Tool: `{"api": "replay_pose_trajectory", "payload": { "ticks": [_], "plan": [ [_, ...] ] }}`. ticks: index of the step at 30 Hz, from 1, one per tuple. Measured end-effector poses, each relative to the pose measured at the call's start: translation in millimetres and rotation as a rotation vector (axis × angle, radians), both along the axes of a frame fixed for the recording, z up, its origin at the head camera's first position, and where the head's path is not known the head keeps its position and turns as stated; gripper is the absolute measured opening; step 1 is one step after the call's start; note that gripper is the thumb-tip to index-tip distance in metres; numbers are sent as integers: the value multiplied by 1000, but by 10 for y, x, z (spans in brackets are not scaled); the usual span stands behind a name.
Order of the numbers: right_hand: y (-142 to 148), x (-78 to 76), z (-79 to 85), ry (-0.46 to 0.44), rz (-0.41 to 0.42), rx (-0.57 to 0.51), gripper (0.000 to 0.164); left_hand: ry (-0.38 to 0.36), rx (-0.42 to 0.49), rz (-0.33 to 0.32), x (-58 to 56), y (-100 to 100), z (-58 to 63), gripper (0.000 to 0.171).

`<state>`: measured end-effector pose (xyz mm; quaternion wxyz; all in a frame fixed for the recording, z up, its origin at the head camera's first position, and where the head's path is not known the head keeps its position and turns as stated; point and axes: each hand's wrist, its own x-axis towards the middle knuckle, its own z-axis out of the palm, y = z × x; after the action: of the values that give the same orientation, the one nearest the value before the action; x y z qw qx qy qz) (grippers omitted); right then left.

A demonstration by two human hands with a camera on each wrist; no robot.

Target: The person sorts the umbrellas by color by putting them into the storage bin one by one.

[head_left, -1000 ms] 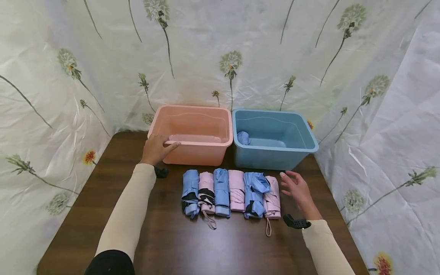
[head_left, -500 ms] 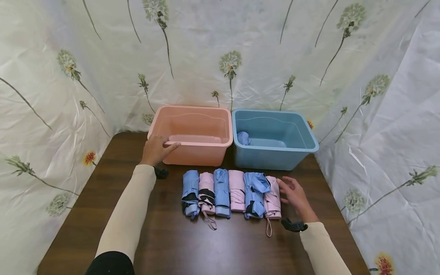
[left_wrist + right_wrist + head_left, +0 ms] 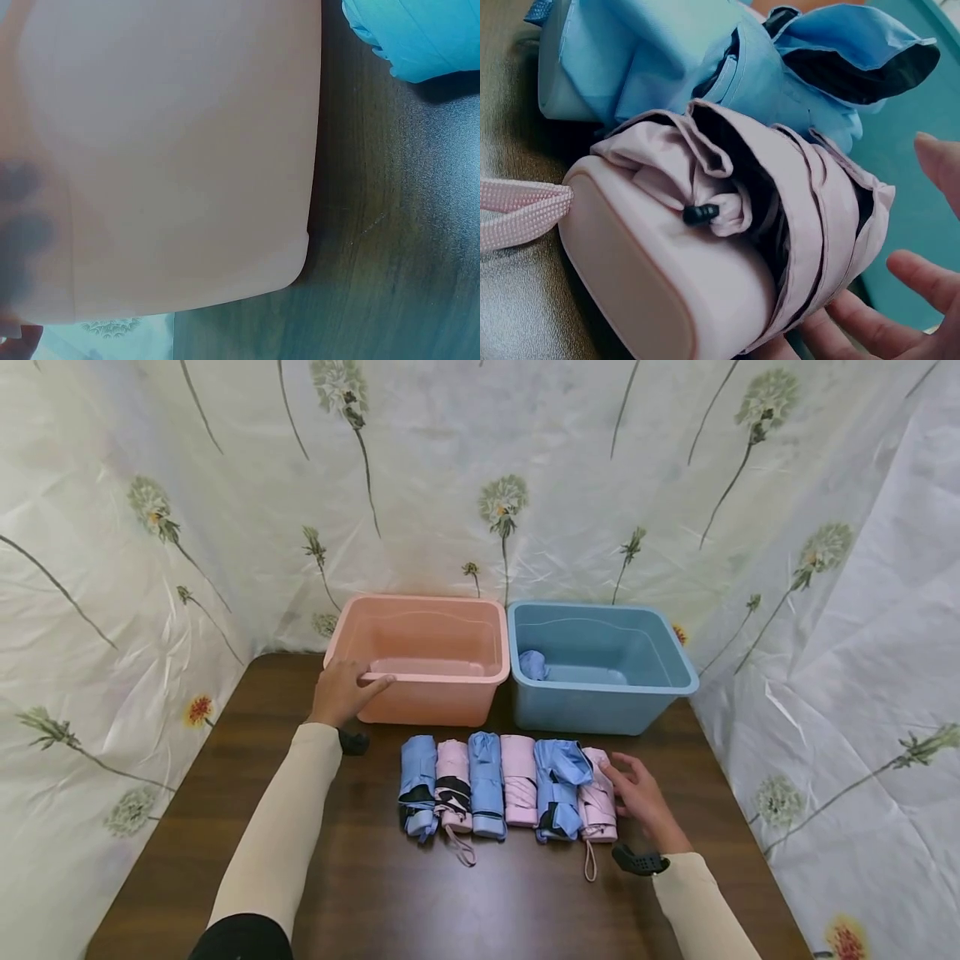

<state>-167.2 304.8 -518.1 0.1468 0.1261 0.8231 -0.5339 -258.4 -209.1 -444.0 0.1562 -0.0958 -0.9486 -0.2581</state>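
Several folded umbrellas lie side by side in a row, blue and pink alternating. At the row's right end is a pink umbrella [image 3: 597, 797] with a wrist loop; a blue umbrella [image 3: 557, 789] lies against it. My right hand [image 3: 641, 797] is at the right side of that pink umbrella. Its fingers [image 3: 855, 322] are spread, some partly hidden behind the umbrella and seemingly touching it, with the thumb apart. My left hand [image 3: 341, 692] holds the near left rim of the orange bin [image 3: 427, 702], thumb outside and fingers over the edge. In the left wrist view those fingers are dark and blurred.
A blue bin [image 3: 600, 708] stands right of the orange one, with one rolled blue thing [image 3: 533, 665] inside at its left. Both bins are at the back of the brown table [image 3: 420, 910], against a flowered cloth [image 3: 420, 485].
My right hand has moved left and slightly down, from beside the row to the rightmost pink umbrella. The left hand stays on the orange bin's rim.
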Motion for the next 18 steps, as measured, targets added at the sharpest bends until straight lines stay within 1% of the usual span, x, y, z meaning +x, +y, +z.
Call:
{"api": "replay_pose_trajectory", "payload": {
  "ticks": [11, 18],
  "plan": [
    [30, 79, -58, -37, 12, 8, 88, -6, 1, 1, 3, 16, -9, 49],
    [30, 68, -83, -28, 21, 5, 88, -4, -11, 11, -2, -3, -9, 48]
  ]
}}
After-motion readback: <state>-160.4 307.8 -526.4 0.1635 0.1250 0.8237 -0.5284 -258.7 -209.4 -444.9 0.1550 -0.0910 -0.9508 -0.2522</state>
